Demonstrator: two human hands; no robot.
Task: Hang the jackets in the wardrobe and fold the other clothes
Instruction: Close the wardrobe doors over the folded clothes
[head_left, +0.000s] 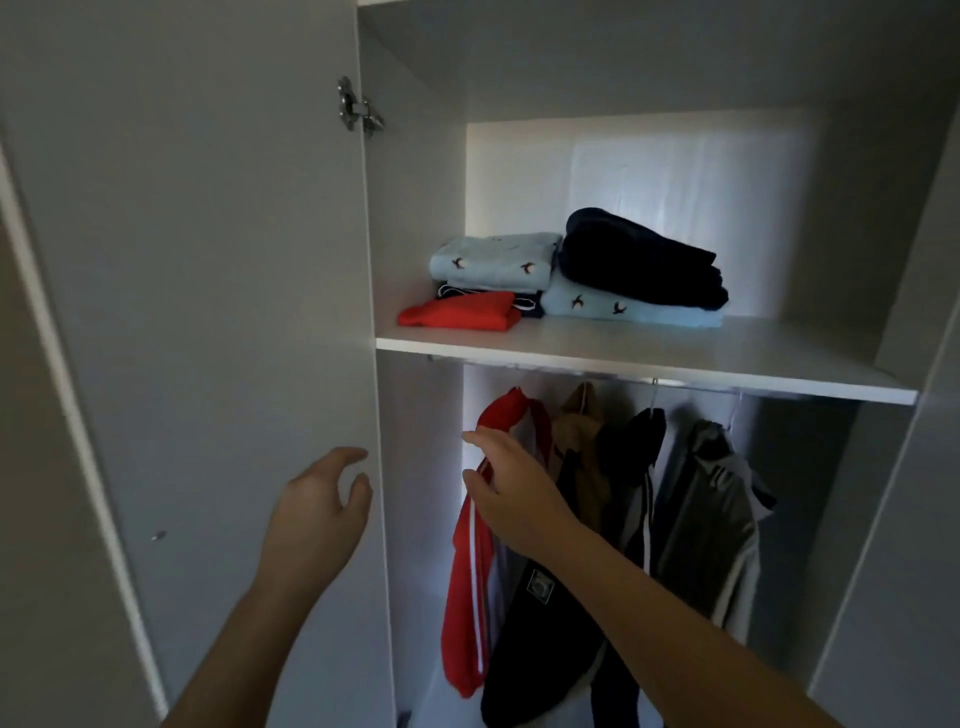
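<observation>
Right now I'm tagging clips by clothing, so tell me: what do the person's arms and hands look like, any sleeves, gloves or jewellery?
Both are bare. The left hand and right hand show no gloves, rings or watch, and no sleeve appears anywhere up to the picture's bottom edge.

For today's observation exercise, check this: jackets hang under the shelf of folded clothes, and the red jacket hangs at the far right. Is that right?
One thing is wrong: the head view shows the red jacket at the far left of the row, the grey jacket at the far right. Jackets do hang under the shelf of folded clothes.
</observation>
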